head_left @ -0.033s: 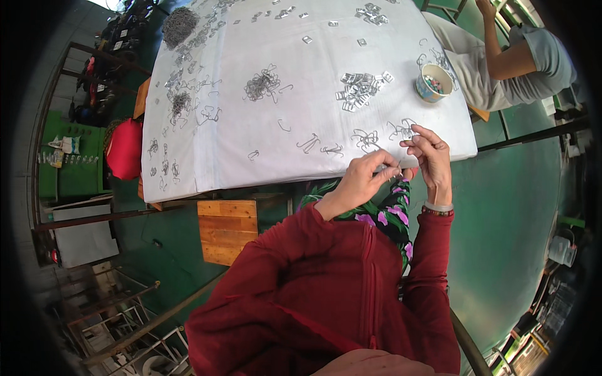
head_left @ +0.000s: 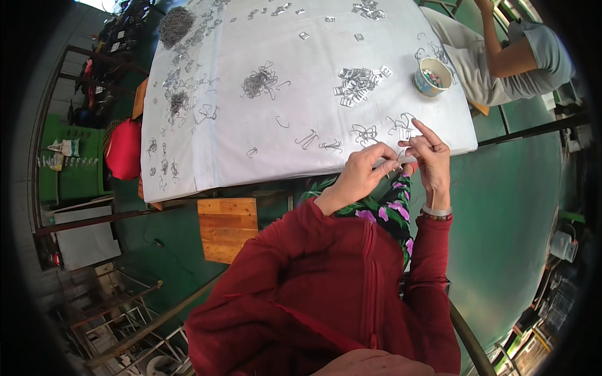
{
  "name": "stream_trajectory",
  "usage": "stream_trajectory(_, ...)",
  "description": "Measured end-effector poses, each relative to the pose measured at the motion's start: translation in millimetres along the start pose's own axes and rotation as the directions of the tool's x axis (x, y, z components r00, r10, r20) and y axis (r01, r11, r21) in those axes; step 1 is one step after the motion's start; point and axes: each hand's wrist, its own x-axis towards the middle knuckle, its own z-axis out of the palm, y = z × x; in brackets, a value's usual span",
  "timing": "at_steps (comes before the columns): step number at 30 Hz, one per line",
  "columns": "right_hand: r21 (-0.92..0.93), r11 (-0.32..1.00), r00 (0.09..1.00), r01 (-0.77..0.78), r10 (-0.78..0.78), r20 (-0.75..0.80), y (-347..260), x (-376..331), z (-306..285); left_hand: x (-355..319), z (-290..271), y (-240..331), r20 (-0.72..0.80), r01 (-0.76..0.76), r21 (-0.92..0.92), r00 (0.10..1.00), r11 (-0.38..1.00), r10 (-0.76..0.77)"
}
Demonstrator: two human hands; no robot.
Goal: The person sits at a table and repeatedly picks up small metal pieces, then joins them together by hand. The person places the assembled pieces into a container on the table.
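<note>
Both of my hands meet just off the near edge of the table. My left hand (head_left: 364, 172) pinches a thin bent wire hook (head_left: 399, 156) between thumb and forefinger. Close against it, my right hand (head_left: 431, 153) has its thumb and a finger together by the same wire, with the forefinger stretched up. Whatever the right fingers grip is too small to make out. Just beyond them shows a small silver metal clip (head_left: 405, 134). On the white tabletop, loose wire hooks (head_left: 364, 133) lie nearest the hands, and a heap of silver clips (head_left: 359, 86) lies farther off.
A tangled pile of wire hooks (head_left: 260, 80) sits mid-table, with a larger wire ball (head_left: 176, 28) at the far left. A paper cup (head_left: 431, 78) with small coloured pieces stands right. Another person (head_left: 523, 56) sits there. A wooden stool (head_left: 228, 230) stands left of me.
My right forefinger has lifted and straightened away from the other fingers. Both hands have come slightly closer together around the wire hook. The table items look unchanged.
</note>
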Motion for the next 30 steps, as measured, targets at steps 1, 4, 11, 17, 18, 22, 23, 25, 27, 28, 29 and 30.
stream_trajectory(1,-0.075,0.996,0.998,0.056,-0.057,-0.012,1.1,-10.5,6.1,-0.4,1.2,-2.5,-0.006,-0.017,0.015,1.0,1.0,0.017)
stream_trajectory(4,-0.24,0.967,0.991,0.09,-0.112,-0.079,-6.7,-32.4,21.5,1.6,0.0,1.6,-0.019,-0.016,0.035,1.0,0.999,0.017)
stream_trajectory(11,-0.417,0.861,0.903,0.29,-0.391,-0.178,-8.0,-52.5,46.8,1.1,-5.1,2.3,-0.009,-0.031,0.128,0.999,0.991,0.032)
stream_trajectory(17,-0.095,0.967,0.964,0.236,-0.245,-0.103,7.0,-42.5,35.2,-7.2,-9.0,3.8,-0.049,-0.137,0.155,0.988,0.978,0.147)
stream_trajectory(18,-0.07,0.973,0.968,0.22,-0.227,-0.109,7.5,-42.5,35.4,-7.7,-10.0,3.3,-0.059,-0.148,0.164,0.985,0.975,0.159)
stream_trajectory(22,0.0,0.98,0.967,0.2,-0.198,-0.163,5.9,-45.1,37.8,-6.1,-12.6,1.0,-0.061,-0.13,0.249,0.987,0.96,0.149)
stream_trajectory(23,0.006,0.978,0.962,0.207,-0.202,-0.183,4.3,-46.8,39.3,-5.6,-13.6,-0.3,-0.035,-0.135,0.254,0.988,0.958,0.149)
stream_trajectory(25,0.016,0.982,0.964,0.19,-0.184,-0.194,1.1,-49.6,42.8,-8.2,-14.8,-4.7,0.016,-0.146,0.262,0.989,0.954,0.147)
stream_trajectory(27,0.005,0.987,0.967,0.158,-0.154,-0.204,-9.4,-50.7,51.2,-7.4,-19.7,-7.0,0.022,-0.133,0.153,0.991,0.979,0.131)
stream_trajectory(28,0.005,0.99,0.966,0.138,-0.133,-0.223,-11.5,-53.9,51.9,-5.3,-24.8,-8.8,0.026,-0.133,0.102,0.991,0.986,0.131)
stream_trajectory(29,0.015,0.99,0.967,0.144,-0.137,-0.215,-14.4,-54.5,51.0,1.7,-35.5,-13.3,-0.021,-0.154,0.141,0.987,0.978,0.158)
stream_trajectory(30,0.023,0.988,0.969,0.153,-0.145,-0.201,-15.6,-54.3,49.6,11.5,-53.6,-18.5,-0.1,-0.096,0.146,0.989,0.985,0.111)
